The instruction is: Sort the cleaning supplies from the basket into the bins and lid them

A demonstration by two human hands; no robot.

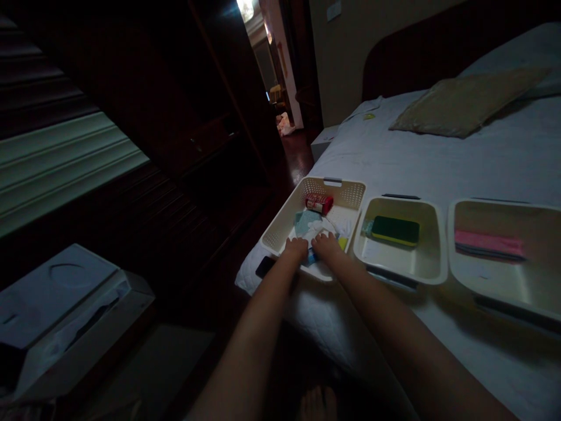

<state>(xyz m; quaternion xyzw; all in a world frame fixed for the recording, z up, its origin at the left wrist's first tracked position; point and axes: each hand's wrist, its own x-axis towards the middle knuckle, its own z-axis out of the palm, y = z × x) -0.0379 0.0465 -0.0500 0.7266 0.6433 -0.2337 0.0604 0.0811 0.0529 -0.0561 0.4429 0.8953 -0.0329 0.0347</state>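
Both of my hands reach into a perforated cream plastic basket [269, 237] at the bed's near edge. My left hand [297, 248], fingers bent, is just inside its near side, beside the light blue-green item [302, 224]. Close to it on the right, my right hand [326, 244] has its fingers curled down at the white, crumpled item [323, 225]. Whatever the fingertips hold is too dim and small to make out. A bit of blue [311, 257] shows between the hands. Farther back in the basket lies a red packet [319, 203].
A second cream basket [432, 234] holds a green-and-yellow sponge [395, 231]; a third [550, 245] holds folded pink cloth [488, 243]. A black object [265, 267] lies at the bed's corner. A white box [56, 292] stands lower left; a beige pillow [467, 102] lies on the bed.
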